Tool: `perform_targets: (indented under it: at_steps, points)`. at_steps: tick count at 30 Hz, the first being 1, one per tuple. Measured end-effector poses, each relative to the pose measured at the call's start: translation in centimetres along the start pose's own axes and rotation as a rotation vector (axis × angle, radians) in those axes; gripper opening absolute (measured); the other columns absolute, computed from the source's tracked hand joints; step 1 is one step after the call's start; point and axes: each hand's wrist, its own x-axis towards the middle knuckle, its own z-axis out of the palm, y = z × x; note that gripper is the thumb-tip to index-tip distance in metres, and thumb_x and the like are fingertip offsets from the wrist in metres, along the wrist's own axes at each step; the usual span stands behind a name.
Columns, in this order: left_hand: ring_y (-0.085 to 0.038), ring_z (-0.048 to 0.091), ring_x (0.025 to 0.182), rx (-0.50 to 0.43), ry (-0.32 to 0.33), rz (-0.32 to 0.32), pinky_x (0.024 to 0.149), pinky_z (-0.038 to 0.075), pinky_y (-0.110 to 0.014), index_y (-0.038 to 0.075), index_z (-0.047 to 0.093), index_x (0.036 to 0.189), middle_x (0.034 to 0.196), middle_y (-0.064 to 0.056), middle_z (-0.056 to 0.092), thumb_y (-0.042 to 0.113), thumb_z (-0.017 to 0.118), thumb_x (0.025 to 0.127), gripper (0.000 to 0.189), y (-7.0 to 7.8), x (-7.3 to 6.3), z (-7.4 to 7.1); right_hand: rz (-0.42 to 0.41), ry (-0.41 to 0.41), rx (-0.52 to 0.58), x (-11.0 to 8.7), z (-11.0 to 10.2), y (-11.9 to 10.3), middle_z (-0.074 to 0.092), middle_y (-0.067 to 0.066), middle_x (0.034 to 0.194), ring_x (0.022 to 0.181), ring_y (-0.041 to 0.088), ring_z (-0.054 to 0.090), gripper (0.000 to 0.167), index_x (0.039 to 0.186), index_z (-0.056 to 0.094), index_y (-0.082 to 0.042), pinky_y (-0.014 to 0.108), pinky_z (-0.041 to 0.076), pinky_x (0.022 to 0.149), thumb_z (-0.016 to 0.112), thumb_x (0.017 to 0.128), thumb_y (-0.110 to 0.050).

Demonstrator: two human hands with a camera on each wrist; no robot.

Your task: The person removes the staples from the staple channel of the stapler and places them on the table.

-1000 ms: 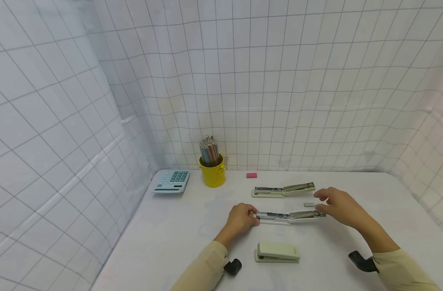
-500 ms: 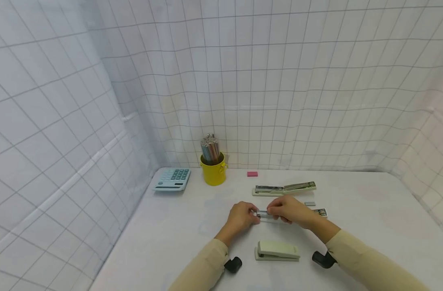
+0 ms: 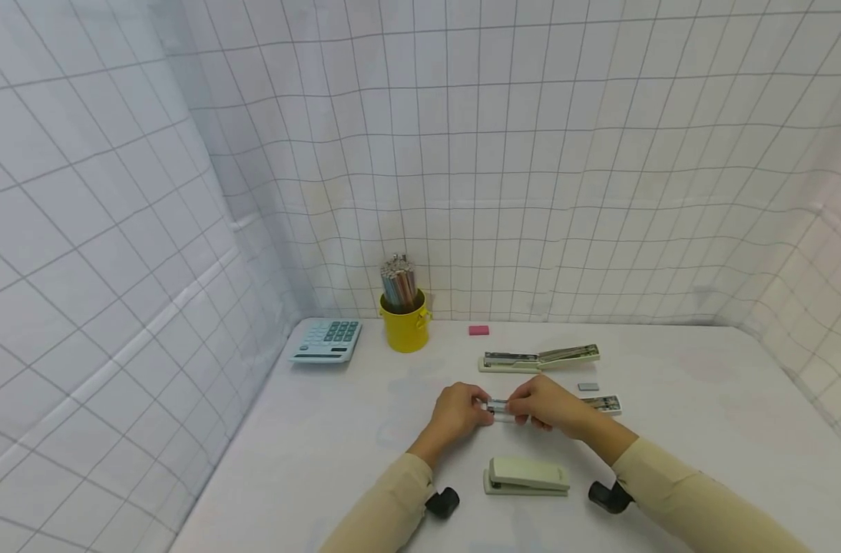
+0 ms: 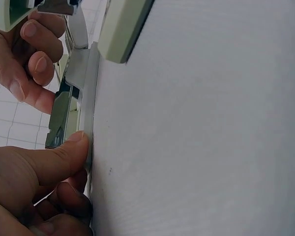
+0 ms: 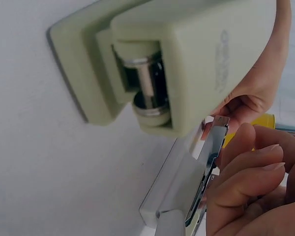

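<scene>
A white stapler (image 3: pixel 603 405) lies opened out flat across the table, its lid folded back to the right. My left hand (image 3: pixel 456 411) grips the left end of its base, with the thumb (image 4: pixel 77 140) along the edge in the left wrist view. From the right, my right hand (image 3: pixel 547 403) reaches over the magazine (image 5: pixel 214 147), its thumb and forefinger pinching at the metal rail. Whether a staple strip is between those fingertips is hidden. Closer to me rests a closed pale green stapler (image 3: pixel 527 476). A second opened pale green stapler (image 3: pixel 568 356) lies behind the white one.
A small grey strip (image 3: pixel 588 387), perhaps staples, lies between the two opened staplers. At the back stand a yellow bucket (image 3: pixel 406 334) of pencils (image 3: pixel 399 284), a light blue calculator (image 3: pixel 326 342) and a pink block (image 3: pixel 478 330). Grid-patterned cloth walls surround the table.
My right hand has come left from the lid end of the white stapler onto its magazine and has shifted only slightly since. The left hand keeps its grip in place.
</scene>
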Motion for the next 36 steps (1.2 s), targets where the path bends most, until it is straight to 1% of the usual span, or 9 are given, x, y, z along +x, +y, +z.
perform_targets:
  at_steps: [6,13,19,27,30,36]
  points:
    - [-0.009,0.047,0.063,0.002,0.000,-0.001,0.061,0.037,-0.025,0.013,0.078,0.097,0.068,0.006,0.056,0.015,0.088,0.078,0.021,0.0,0.1,0.1,0.045,0.003,0.038,-0.2,0.0,-0.2,0.066,0.001,0.068,0.048,0.008,0.039,0.025,0.105,0.073,0.007,0.022,0.029,0.044,0.066,0.095,-0.015]
    - [-0.009,0.048,0.064,0.006,0.001,0.001,0.062,0.039,-0.025,0.012,0.078,0.097,0.069,0.006,0.057,0.015,0.088,0.078,0.022,0.0,0.2,0.2,0.093,-0.011,0.144,-0.5,0.0,-0.3,0.066,-0.001,0.069,0.048,0.004,0.041,0.029,0.106,0.071,0.009,0.020,0.030,0.043,0.067,0.093,-0.016]
    - [-0.009,0.048,0.063,0.002,0.007,0.010,0.061,0.038,-0.024,0.012,0.078,0.097,0.068,0.006,0.056,0.015,0.088,0.077,0.022,0.0,0.0,0.2,0.158,0.011,0.279,-0.8,0.2,-0.3,0.067,-0.001,0.072,0.051,0.002,0.045,0.032,0.113,0.068,0.012,0.018,0.034,0.044,0.064,0.095,-0.015]
    - [-0.009,0.045,0.059,0.002,0.017,0.015,0.057,0.036,-0.024,0.011,0.078,0.096,0.065,0.006,0.054,0.014,0.088,0.077,0.021,0.0,-0.1,0.2,0.206,0.058,0.376,-0.8,0.7,-0.2,0.069,-0.002,0.073,0.051,-0.001,0.048,0.037,0.122,0.061,0.015,0.015,0.037,0.045,0.062,0.098,-0.013]
    - [-0.009,0.046,0.060,-0.003,0.016,0.009,0.057,0.037,-0.024,0.011,0.078,0.096,0.065,0.006,0.054,0.014,0.088,0.077,0.021,0.1,-0.1,0.1,0.198,0.086,0.385,-0.7,1.0,-0.1,0.069,-0.002,0.073,0.051,-0.001,0.049,0.036,0.121,0.062,0.014,0.016,0.037,0.045,0.064,0.098,-0.013]
    - [-0.009,0.048,0.062,0.005,0.001,-0.005,0.060,0.039,-0.025,0.012,0.078,0.097,0.067,0.005,0.057,0.015,0.088,0.077,0.022,0.0,0.0,0.1,0.151,0.119,0.360,-0.6,1.5,-0.2,0.067,-0.001,0.073,0.050,0.000,0.049,0.032,0.115,0.063,0.014,0.016,0.038,0.044,0.065,0.097,-0.013]
